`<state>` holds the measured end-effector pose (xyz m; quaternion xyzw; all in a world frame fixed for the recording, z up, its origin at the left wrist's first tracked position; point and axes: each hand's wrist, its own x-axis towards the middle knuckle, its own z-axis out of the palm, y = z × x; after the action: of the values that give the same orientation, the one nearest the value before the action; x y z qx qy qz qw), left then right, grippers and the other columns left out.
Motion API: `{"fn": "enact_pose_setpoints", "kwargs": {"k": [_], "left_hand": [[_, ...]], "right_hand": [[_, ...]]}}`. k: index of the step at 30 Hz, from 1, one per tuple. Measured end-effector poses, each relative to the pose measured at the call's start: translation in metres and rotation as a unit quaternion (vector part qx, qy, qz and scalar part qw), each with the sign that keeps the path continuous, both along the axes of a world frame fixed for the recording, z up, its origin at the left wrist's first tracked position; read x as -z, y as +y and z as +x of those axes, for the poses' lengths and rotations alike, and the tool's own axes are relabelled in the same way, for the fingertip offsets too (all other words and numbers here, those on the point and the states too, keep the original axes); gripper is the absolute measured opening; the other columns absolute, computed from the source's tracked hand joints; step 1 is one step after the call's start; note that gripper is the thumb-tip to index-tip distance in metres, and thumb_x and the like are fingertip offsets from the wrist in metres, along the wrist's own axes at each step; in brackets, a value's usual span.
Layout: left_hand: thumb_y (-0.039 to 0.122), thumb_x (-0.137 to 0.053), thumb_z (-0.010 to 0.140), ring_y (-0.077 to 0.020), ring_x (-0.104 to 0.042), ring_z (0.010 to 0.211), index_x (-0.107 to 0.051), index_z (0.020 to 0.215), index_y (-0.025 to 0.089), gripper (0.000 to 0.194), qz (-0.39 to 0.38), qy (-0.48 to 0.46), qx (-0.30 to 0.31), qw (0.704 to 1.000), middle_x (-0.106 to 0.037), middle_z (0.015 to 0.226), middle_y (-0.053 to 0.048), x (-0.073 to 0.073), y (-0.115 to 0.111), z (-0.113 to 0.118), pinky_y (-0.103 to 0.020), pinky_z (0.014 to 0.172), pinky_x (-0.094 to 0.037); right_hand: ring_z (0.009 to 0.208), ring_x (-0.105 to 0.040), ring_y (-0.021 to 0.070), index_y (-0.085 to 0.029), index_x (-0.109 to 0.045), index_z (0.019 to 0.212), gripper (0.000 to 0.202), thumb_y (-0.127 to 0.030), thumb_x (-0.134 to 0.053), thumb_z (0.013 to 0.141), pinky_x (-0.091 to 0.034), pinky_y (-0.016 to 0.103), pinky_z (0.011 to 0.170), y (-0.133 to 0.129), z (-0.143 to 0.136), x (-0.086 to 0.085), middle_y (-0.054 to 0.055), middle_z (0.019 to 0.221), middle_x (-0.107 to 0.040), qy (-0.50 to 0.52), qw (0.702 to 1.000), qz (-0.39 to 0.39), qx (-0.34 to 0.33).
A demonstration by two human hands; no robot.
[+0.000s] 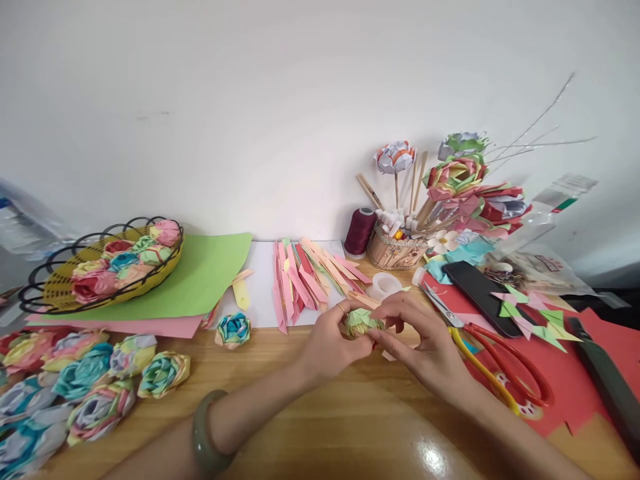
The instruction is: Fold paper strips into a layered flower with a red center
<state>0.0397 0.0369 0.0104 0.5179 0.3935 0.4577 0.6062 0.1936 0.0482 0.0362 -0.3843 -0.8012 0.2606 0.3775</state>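
A small green and yellowish folded paper flower [361, 321] is held up over the wooden table between both hands. My left hand [333, 340] wraps round its left side and underside, with a ring on one finger and a green bangle on the wrist. My right hand [417, 337] pinches at the flower's right edge with thumb and fingers; a bit of red shows by the fingertips, too small to make out. Just behind the hands lie folded pink, peach and red paper strips [300, 280] on a white sheet. A blue and peach paper flower [233, 331] sits to the left.
Several paper flowers fill the left, some in a yellow basket [60, 283] on green paper [215, 267]. Behind stand a maroon thread spool [360, 231] and a wooden holder [397, 250] with sticks. At right lie scissors [510, 363], a phone [483, 297] and red paper [613, 347].
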Motion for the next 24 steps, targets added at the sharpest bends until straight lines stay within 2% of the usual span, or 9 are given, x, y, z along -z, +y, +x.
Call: {"fn": "enact_pose_setpoints", "kwargs": {"k": [3, 8, 14, 19, 22, 24], "left_hand": [[0.014, -0.056, 0.066, -0.012, -0.051, 0.074, -0.054, 0.091, 0.016, 0.025, -0.001, 0.014, 0.004, 1.0, -0.056, 0.082, -0.001, 0.0011, -0.0008, 0.0, -0.022, 0.065, -0.04], [0.016, -0.057, 0.065, -0.0107, -0.049, 0.069, -0.053, 0.089, 0.016, 0.024, -0.003, 0.023, 0.005, 1.0, -0.054, 0.077, 0.0, -0.0013, -0.0013, -0.0015, -0.021, 0.061, -0.038], [0.015, -0.056, 0.065, -0.0105, -0.049, 0.067, -0.052, 0.089, 0.016, 0.024, -0.015, 0.021, 0.015, 1.0, -0.054, 0.074, 0.001, -0.0055, -0.003, -0.0011, -0.021, 0.059, -0.038], [0.013, -0.06, 0.062, -0.0123, -0.051, 0.078, -0.047, 0.102, 0.018, 0.042, -0.012, 0.021, -0.019, 1.0, -0.056, 0.093, -0.003, -0.0076, -0.0025, -0.0018, -0.023, 0.068, -0.041], [0.017, -0.06, 0.066, -0.0148, -0.052, 0.085, -0.05, 0.098, 0.017, 0.034, -0.014, 0.023, -0.026, 0.999, -0.057, 0.094, -0.004, -0.0075, -0.0003, -0.0036, -0.026, 0.074, -0.041], [0.022, -0.061, 0.068, -0.0156, -0.052, 0.086, -0.052, 0.095, 0.017, 0.029, -0.02, 0.011, -0.025, 0.999, -0.059, 0.092, -0.004, -0.0066, 0.0012, -0.0044, -0.029, 0.079, -0.041]], "right_hand": [[0.069, -0.051, 0.0137, -0.022, -0.06, 0.082, 0.004, -0.023, -0.056, 0.08, -0.042, 0.025, 0.057, 0.0007, -0.001, -0.0006, 0.002, 0.078, -0.054, -0.002, 1.0, -0.015, 0.006], [0.067, -0.052, 0.0143, -0.02, -0.059, 0.071, 0.015, -0.029, -0.054, 0.081, -0.043, 0.026, 0.059, 0.0002, -0.0031, -0.0068, 0.001, 0.07, -0.054, 0.02, 0.996, -0.091, 0.012], [0.063, -0.049, 0.0134, -0.019, -0.056, 0.07, 0.021, -0.035, -0.051, 0.082, -0.043, 0.026, 0.057, 0.001, -0.0026, -0.0048, 0.001, 0.068, -0.052, 0.033, 0.987, -0.157, 0.021], [0.062, -0.048, 0.0116, -0.019, -0.055, 0.073, 0.018, -0.035, -0.051, 0.081, -0.044, 0.024, 0.057, 0.0013, -0.0024, -0.0037, -0.001, 0.068, -0.051, 0.063, 0.975, -0.204, 0.055], [0.058, -0.045, 0.0111, -0.019, -0.054, 0.072, 0.019, -0.036, -0.051, 0.082, -0.044, 0.023, 0.052, 0.001, -0.0022, -0.0044, -0.003, 0.065, -0.046, 0.069, 0.971, -0.214, 0.082], [0.058, -0.046, 0.0112, -0.019, -0.054, 0.074, 0.017, -0.034, -0.05, 0.082, -0.043, 0.024, 0.052, 0.0008, -0.0016, -0.0038, -0.002, 0.067, -0.047, 0.065, 0.978, -0.179, 0.089]]}}
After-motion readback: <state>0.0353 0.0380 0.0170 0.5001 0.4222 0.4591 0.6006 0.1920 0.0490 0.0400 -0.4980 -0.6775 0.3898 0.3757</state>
